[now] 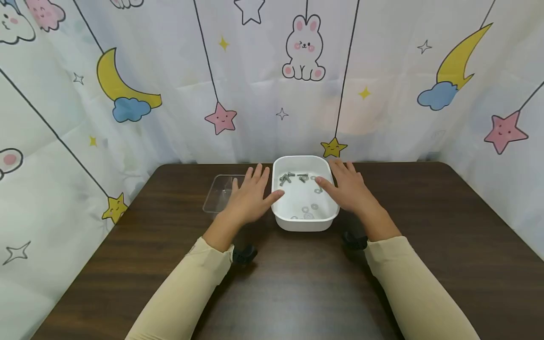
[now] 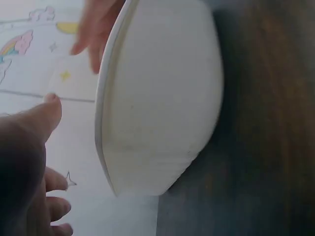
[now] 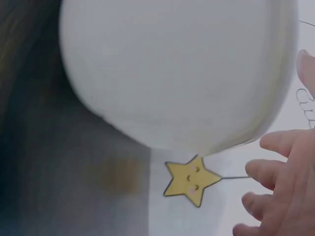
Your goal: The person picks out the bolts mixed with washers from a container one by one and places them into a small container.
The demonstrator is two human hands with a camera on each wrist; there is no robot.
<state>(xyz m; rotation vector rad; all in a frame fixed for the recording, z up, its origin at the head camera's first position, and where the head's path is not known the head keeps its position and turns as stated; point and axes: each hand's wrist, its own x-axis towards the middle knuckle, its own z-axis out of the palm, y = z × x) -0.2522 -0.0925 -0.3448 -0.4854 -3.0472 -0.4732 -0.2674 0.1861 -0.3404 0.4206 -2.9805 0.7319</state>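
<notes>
A white plastic basin [image 1: 303, 225] stands on the table between both hands. Inside it lie several metal bolts [image 1: 285, 179] near the far left and several washers [image 1: 314, 206] toward the front and right. My left hand [image 1: 250, 198] hovers at the basin's left side with fingers spread and the thumb over the rim; a gap shows between hand and basin [image 2: 162, 88] in the left wrist view. On the right side, my right hand [image 1: 350, 188] also has its fingers extended, its thumb above the basin's interior. Whether it touches the rim I cannot tell. Neither hand holds anything.
A clear shallow plastic tray [image 1: 214, 197] lies left of the basin, partly behind my left hand. The dark wooden table [image 1: 297, 293] ends at a white curtain [image 1: 263, 94] printed with stars, moons and a rabbit. Dark straps with devices sit on both wrists.
</notes>
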